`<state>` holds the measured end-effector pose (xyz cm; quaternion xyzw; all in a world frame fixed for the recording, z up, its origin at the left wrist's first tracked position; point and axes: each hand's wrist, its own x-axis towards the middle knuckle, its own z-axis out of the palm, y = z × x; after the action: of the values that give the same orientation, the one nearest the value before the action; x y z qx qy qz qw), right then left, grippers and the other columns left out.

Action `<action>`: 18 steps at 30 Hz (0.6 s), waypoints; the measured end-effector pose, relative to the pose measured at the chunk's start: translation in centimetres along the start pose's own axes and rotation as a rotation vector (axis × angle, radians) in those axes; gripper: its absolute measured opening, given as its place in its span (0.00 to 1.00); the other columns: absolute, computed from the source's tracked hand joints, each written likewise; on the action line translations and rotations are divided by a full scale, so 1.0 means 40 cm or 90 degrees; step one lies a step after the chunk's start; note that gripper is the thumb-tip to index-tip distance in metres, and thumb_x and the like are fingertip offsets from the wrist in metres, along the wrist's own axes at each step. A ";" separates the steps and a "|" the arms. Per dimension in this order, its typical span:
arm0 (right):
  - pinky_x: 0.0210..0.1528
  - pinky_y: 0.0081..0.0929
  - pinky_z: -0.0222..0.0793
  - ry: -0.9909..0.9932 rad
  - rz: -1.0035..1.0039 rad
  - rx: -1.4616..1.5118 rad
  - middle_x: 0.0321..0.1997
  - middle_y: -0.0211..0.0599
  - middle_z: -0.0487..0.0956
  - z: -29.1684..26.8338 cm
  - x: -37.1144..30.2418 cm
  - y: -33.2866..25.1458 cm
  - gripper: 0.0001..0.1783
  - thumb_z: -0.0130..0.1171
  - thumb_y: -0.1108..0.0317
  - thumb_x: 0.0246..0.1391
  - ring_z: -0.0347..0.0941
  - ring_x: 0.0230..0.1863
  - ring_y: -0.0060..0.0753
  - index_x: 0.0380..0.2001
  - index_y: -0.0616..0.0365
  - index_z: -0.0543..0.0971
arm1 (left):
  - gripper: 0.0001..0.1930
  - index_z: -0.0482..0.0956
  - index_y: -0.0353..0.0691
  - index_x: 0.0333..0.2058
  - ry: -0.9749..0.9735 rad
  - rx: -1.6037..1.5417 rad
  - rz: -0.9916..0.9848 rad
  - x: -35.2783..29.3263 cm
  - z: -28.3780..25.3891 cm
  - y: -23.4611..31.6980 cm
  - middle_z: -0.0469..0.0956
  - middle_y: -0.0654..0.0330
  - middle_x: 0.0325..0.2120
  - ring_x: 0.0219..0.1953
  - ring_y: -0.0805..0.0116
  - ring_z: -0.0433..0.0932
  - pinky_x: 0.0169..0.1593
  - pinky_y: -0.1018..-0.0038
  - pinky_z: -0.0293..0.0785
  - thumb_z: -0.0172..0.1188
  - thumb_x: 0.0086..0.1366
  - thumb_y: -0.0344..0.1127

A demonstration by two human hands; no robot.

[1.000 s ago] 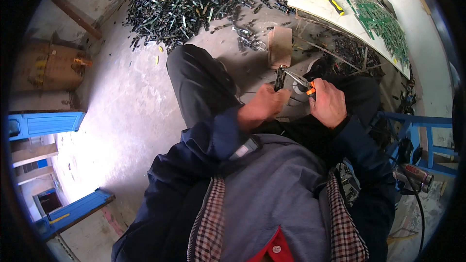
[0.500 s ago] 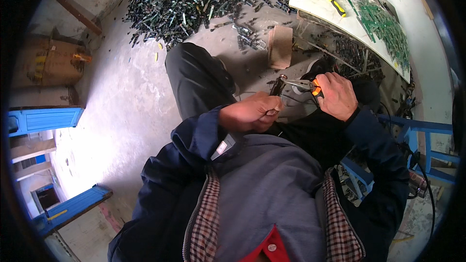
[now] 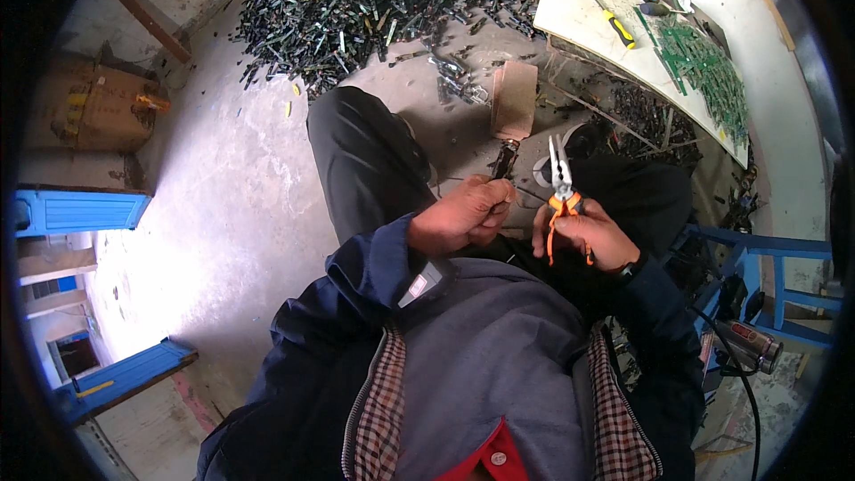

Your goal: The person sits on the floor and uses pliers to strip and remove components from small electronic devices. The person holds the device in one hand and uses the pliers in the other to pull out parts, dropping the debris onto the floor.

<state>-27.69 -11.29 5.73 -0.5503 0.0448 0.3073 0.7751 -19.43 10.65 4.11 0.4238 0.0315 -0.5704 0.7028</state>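
My left hand [image 3: 461,212] is closed, thumb on top, round the near end of a small dark strip-shaped piece [image 3: 506,158]. The piece sticks out away from me, and I cannot make out its exact kind. In my right hand [image 3: 595,239] are long-nose pliers [image 3: 562,183] with orange-and-black handles. Their metal jaws point away from me, slightly apart, to the right of the dark piece and not touching it. Both hands are above my lap, between my knees. A brown cardboard piece [image 3: 515,98] lies on the floor just beyond them.
A large heap of dark strips [image 3: 356,9] covers the far floor. On the pale board [image 3: 579,0] at far right lie a yellow-and-black tool [image 3: 617,28] and green strips [image 3: 704,67]. A metal cylinder with a cord [image 3: 757,347] hangs near a blue frame [image 3: 784,289]. A cardboard box [image 3: 111,111] stands left.
The pliers have come away from the dark piece's tip and swung from pointing left to pointing away from me. My right hand has moved nearer; my left still grips the piece.
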 end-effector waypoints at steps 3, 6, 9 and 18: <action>0.39 0.24 0.71 -0.048 0.050 0.060 0.37 0.44 0.79 0.040 -0.015 -0.002 0.16 0.48 0.62 0.58 0.77 0.38 0.33 0.42 0.65 0.72 | 0.18 0.61 0.44 0.16 0.008 0.011 0.023 0.003 0.006 -0.002 0.57 0.68 0.10 0.10 0.78 0.52 0.14 0.78 0.47 0.47 0.66 0.37; 0.33 0.21 0.71 -0.082 0.112 0.071 0.37 0.45 0.79 0.052 -0.014 -0.011 0.18 0.48 0.60 0.58 0.78 0.38 0.35 0.44 0.64 0.71 | 0.17 0.62 0.44 0.17 0.012 0.019 0.049 0.009 0.005 -0.009 0.58 0.69 0.10 0.10 0.79 0.52 0.15 0.79 0.47 0.47 0.66 0.37; 0.25 0.20 0.70 -0.103 0.097 0.119 0.37 0.46 0.80 0.053 -0.006 0.006 0.21 0.47 0.57 0.57 0.79 0.37 0.38 0.45 0.63 0.71 | 0.16 0.63 0.44 0.17 0.028 0.014 0.053 0.013 0.007 -0.017 0.57 0.69 0.11 0.11 0.79 0.52 0.15 0.79 0.46 0.46 0.66 0.37; 0.19 0.22 0.69 -0.104 0.092 0.178 0.33 0.50 0.79 0.076 -0.001 0.021 0.25 0.52 0.53 0.51 0.79 0.32 0.43 0.41 0.66 0.71 | 0.17 0.62 0.45 0.15 0.019 0.037 0.087 0.002 0.023 -0.022 0.58 0.70 0.11 0.12 0.80 0.52 0.16 0.79 0.43 0.46 0.65 0.35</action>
<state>-28.97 -8.46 6.24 -0.4055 0.0634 0.3966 0.8211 -20.55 10.03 4.17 0.4535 -0.0036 -0.5152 0.7273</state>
